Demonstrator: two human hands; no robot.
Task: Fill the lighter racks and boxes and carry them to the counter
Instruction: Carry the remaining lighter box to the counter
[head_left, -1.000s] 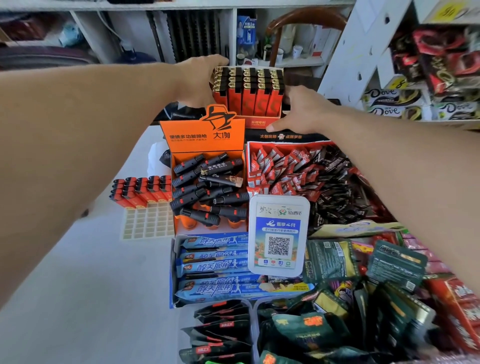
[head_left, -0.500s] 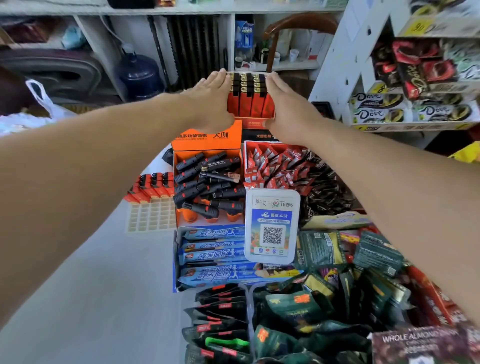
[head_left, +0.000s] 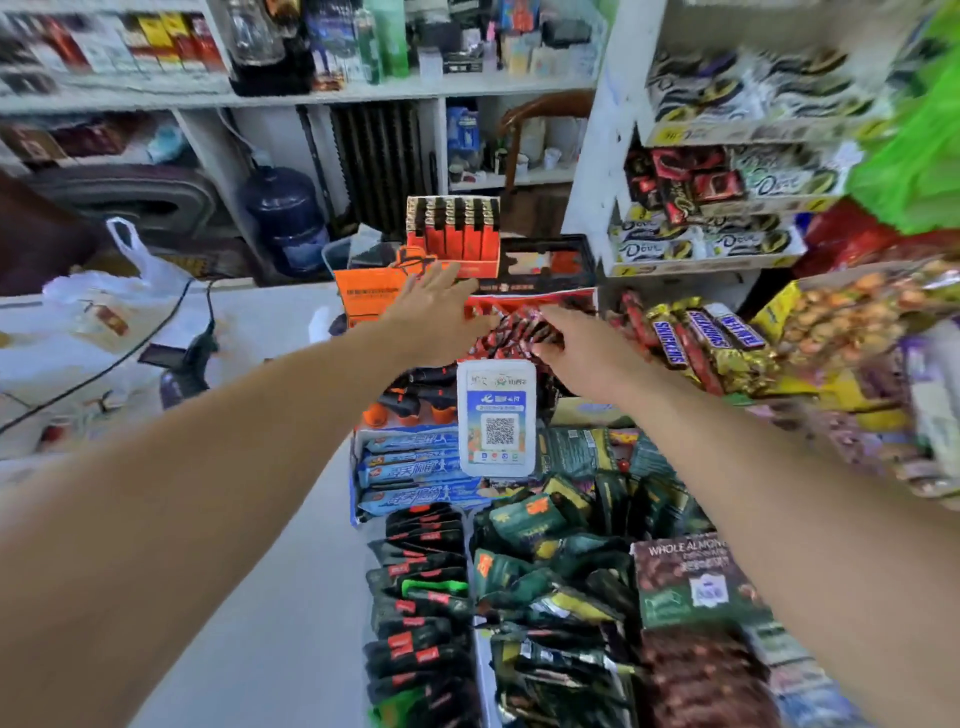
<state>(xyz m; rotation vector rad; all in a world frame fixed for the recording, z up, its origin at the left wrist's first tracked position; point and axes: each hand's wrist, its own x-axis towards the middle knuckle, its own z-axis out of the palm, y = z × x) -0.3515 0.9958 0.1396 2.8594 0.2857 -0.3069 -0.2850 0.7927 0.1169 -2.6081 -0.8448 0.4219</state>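
Observation:
A filled orange box of red and black lighters (head_left: 453, 235) stands upright at the far end of the counter, behind the other displays. My left hand (head_left: 435, 310) hovers just in front of it, fingers straight, holding nothing. My right hand (head_left: 582, 347) is lower and to the right, over the red snack packets (head_left: 511, 325), fingers relaxed and empty. An orange display box of black torch lighters (head_left: 370, 297) sits left of my left hand, mostly hidden by my forearm.
A white QR payment stand (head_left: 496, 418) rises between my forearms. Blue gum bars (head_left: 410, 467), dark snack packets (head_left: 426, 597) and Snickers bars (head_left: 696, 335) crowd the counter. White shelves with chocolate (head_left: 701, 228) stand at the right. A plastic bag (head_left: 111, 291) lies at the left.
Both hands have let go of the lighter box and pulled back toward me. The box stays at the back of the counter. The camera has tilted up.

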